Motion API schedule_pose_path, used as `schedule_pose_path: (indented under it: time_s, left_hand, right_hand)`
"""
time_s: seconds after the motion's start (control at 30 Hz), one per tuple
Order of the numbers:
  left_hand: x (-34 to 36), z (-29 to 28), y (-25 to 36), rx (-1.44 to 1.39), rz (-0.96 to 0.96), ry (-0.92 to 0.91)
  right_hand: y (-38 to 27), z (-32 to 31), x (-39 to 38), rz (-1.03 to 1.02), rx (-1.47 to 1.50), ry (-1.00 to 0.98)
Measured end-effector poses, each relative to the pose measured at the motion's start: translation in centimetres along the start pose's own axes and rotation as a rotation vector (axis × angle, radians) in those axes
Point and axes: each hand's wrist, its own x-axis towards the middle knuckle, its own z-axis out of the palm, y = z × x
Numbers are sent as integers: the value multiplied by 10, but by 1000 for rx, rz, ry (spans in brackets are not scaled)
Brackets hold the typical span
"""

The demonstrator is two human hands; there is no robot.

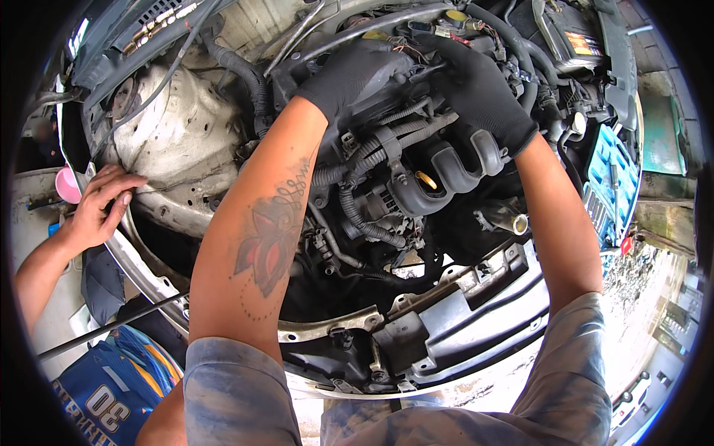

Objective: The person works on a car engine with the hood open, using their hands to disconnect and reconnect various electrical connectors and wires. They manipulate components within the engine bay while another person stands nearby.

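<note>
Both my hands wear black gloves and reach into the far part of an open engine bay. My left hand (353,74) is bent over the dark engine top, its fingers drawn together near thin loose wires (414,53). From the other side my right hand (483,93) meets it, fingers curled in at the same spot. Dark gloves against dark parts hide what the fingertips grip. Nearer me lies the black intake manifold (439,189), with a yellow loop handle (426,180) between its runners. Ribbed hoses (364,160) run beneath my left wrist.
Another person's bare hand (104,201) rests on the left fender edge. A blue socket case (613,175) stands at the right rim, below the battery (573,41). At the left are a thin dark rod (111,325) and a pink round thing (68,185). The front crossmember (461,305) lies nearest me.
</note>
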Motion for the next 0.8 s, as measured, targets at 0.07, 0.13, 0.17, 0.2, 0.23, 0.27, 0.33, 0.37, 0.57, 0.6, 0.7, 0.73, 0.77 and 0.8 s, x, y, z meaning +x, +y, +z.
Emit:
schedule_pose_path:
  time_s: [0.07, 0.13, 0.17, 0.2, 0.23, 0.27, 0.33, 0.37, 0.57, 0.6, 0.7, 0.73, 0.77, 0.8]
  left_hand:
    - [1, -3, -1, -97, 6, 13]
    - [-2, -6, -3, 26, 82, 64]
    - [-4, -7, -5, 199, 153, 106]
    - [-6, -7, -6, 374, 220, 148]
    - [-9, -9, -2, 447, 323, 167]
    - [-4, -4, -20, 441, 381, 352]
    - [-1, 7, -10, 479, 237, 293]
    - [-1, 8, -17, 484, 271, 342]
    - [-14, 9, -7, 174, 186, 448]
    - [-13, 10, 0, 116, 95, 441]
    - [-11, 7, 12, -53, -79, 395]
    - [-11, 7, 14, 3, -95, 385]
    - [-15, 5, 17, 63, -116, 380]
    - [-18, 3, 21, 122, -137, 373]
  right_hand:
    - [0, 5, 1, -31, -19, 59]
    - [-8, 20, 3, -85, -216, 216]
    - [-16, 27, 4, -114, -309, 295]
    - [-20, 29, -1, -135, -377, 334]
    - [-25, 28, -5, -168, -433, 384]
    - [-35, 33, -3, -218, -463, 438]
    - [-37, 39, -11, -174, -446, 381]
    - [-40, 43, -9, -150, -408, 395]
    - [-41, 61, 6, 6, -450, 427]
    - [-36, 62, 7, 23, -432, 433]
    - [-15, 54, 5, -128, -256, 389]
    - [-13, 49, 4, -136, -245, 338]
    - [-20, 41, 2, -151, -229, 284]
    - [-28, 33, -1, -164, -213, 230]
